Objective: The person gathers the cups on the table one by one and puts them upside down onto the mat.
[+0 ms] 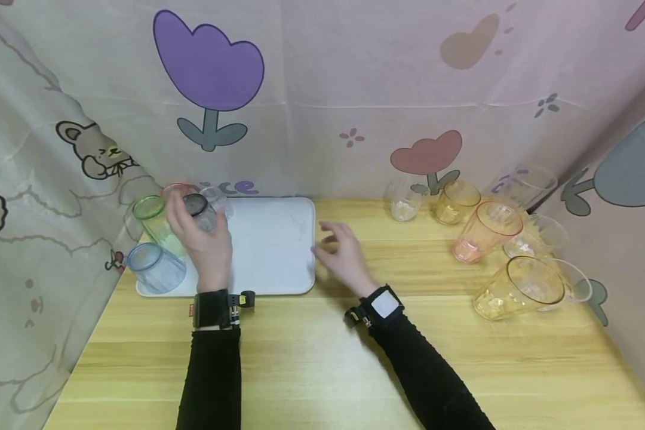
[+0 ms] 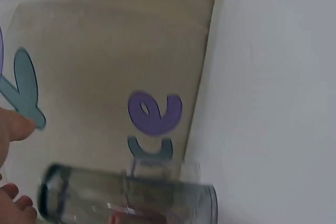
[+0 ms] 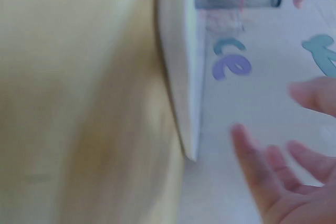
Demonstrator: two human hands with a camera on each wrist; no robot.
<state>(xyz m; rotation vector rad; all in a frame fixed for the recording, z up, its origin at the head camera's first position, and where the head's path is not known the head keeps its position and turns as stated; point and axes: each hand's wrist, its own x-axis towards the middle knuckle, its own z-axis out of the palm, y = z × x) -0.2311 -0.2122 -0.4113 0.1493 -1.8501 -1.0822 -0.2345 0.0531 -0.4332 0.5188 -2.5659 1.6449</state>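
From the head camera, the left hand (image 1: 204, 239) curls its fingers round a grey-tinted cup (image 1: 200, 211), holding it over the far left corner of a white tray (image 1: 271, 251). A green cup (image 1: 153, 222), a blue cup (image 1: 156, 266) and a pink-rimmed cup (image 1: 176, 191) crowd that corner; most of the tray's smooth, round-cornered face is bare. The right hand (image 1: 341, 254) hovers just beside the tray's right edge, fingers loosely spread, holding nothing. Further right on the pale wood-grain table (image 1: 322, 358), well apart from the tray, lie ribbed clear plastic cups, among them a pink one (image 1: 484, 232) and an amber one (image 1: 521, 288) on their sides. Patterned cloth walls close in three sides.

The left wrist view shows the grey-tinted cup (image 2: 128, 200) lying sideways between fingertips (image 2: 16, 205), with the tray's edge (image 2: 273, 98) and the cloth behind.

The right wrist view is blurred: spread fingers (image 3: 252, 156) near the tray's rim (image 3: 181, 77).
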